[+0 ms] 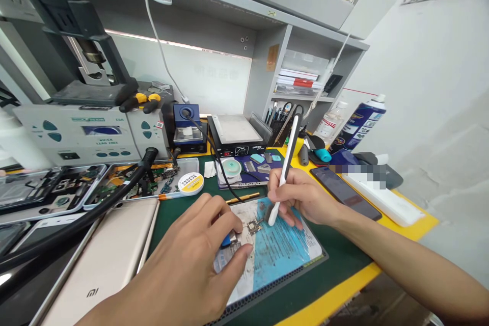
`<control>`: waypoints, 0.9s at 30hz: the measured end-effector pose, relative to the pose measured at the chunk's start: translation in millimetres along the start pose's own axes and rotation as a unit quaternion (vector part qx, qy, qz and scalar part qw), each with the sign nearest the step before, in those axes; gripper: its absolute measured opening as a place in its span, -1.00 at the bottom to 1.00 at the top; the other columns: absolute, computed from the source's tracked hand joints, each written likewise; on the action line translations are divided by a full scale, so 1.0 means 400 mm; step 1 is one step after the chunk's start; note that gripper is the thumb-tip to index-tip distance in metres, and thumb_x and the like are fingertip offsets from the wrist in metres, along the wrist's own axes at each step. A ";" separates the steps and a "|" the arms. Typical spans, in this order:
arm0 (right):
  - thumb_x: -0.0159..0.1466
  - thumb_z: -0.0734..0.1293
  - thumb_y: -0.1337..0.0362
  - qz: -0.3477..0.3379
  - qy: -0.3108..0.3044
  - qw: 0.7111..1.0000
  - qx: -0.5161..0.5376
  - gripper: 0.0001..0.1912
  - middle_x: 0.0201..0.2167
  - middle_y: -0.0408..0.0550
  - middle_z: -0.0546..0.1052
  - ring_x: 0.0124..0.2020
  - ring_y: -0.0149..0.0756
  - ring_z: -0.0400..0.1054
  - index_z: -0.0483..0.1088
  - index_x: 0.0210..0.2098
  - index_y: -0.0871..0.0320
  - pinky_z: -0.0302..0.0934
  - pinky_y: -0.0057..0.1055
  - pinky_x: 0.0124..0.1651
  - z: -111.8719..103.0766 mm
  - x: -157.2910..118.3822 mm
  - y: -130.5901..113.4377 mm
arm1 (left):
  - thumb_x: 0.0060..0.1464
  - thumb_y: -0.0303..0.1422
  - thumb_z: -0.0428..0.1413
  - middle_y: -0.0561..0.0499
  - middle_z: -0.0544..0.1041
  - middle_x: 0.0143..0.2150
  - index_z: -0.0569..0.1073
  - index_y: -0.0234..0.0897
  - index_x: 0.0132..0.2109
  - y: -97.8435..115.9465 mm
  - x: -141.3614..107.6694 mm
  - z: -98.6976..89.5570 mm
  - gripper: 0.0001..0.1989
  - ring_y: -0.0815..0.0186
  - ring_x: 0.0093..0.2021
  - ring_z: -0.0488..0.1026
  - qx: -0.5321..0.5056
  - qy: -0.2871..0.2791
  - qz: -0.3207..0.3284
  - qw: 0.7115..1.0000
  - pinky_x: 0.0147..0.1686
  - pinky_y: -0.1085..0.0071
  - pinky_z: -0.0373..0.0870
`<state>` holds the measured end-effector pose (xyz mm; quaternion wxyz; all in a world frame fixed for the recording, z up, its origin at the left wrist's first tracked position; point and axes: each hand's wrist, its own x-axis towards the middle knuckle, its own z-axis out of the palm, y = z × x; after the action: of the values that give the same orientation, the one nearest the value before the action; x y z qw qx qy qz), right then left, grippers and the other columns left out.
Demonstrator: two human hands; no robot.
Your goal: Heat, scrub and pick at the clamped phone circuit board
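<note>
A small circuit board [253,227] lies on a stained white and blue work pad [280,260]. My right hand [296,196] is closed around a white and black brush [289,155], whose dark bristles are just right of the board. On the board's left side, my left hand [208,254] rests over the pad with thumb and fingers curved and apart. A blue object [227,240] shows partly beneath its fingers; whether the hand touches it is hidden.
A gold-coloured phone [110,254] and parts trays [187,164] are at the left, crossed by a thick black hose [132,188]. Behind stand a grey rework station [103,135] and a heating plate [239,132]. A dark phone [344,191] lies right.
</note>
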<state>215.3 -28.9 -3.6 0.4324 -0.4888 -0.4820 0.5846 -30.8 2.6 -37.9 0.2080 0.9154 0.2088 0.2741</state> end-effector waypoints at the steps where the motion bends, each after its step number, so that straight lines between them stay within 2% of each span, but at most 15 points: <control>1: 0.10 0.44 0.33 -0.004 0.001 1.000 0.003 -0.81 -0.76 -0.20 0.45 -0.83 -0.41 0.26 0.34 -0.52 0.17 0.13 -0.61 -0.85 0.000 0.000 0.001 | 0.34 -0.34 0.05 -0.04 0.41 -0.14 0.41 -0.20 -0.13 0.000 -0.001 0.000 -0.93 0.19 -0.16 0.39 0.000 0.001 0.001 1.000 -0.21 0.25 0.35; 14: 0.11 0.45 0.31 -0.017 0.004 1.000 0.006 -0.81 -0.74 -0.20 0.47 -0.81 -0.40 0.29 0.35 -0.51 0.16 0.13 -0.62 -0.85 0.001 -0.002 -0.002 | 0.33 -0.33 0.05 -0.05 0.41 -0.13 0.41 -0.20 -0.12 0.000 0.002 -0.002 -0.92 0.18 -0.15 0.39 0.005 -0.007 -0.008 1.000 -0.21 0.25 0.37; 23: 0.10 0.46 0.31 0.007 0.005 1.000 0.026 -0.79 -0.74 -0.20 0.46 -0.82 -0.39 0.29 0.33 -0.51 0.16 0.14 -0.60 -0.86 -0.009 0.005 0.005 | 0.34 -0.32 0.04 -0.06 0.42 -0.13 0.42 -0.19 -0.12 0.000 -0.004 -0.001 -0.91 0.17 -0.16 0.39 0.010 -0.008 -0.008 1.000 -0.22 0.25 0.37; 27: 0.14 0.50 0.23 0.021 0.004 0.999 0.029 -0.73 -0.73 -0.21 0.46 -0.83 -0.40 0.29 0.34 -0.49 0.17 0.12 -0.61 -0.87 -0.009 0.006 -0.002 | 0.33 -0.32 0.04 -0.07 0.43 -0.13 0.42 -0.19 -0.13 -0.001 -0.001 -0.002 -0.91 0.16 -0.16 0.40 0.006 -0.003 -0.004 1.000 -0.23 0.26 0.38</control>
<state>218.6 -25.7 -3.3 0.4356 -0.4888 -0.4528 0.6052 -31.9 3.0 -37.7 0.2043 0.9166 0.2138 0.2689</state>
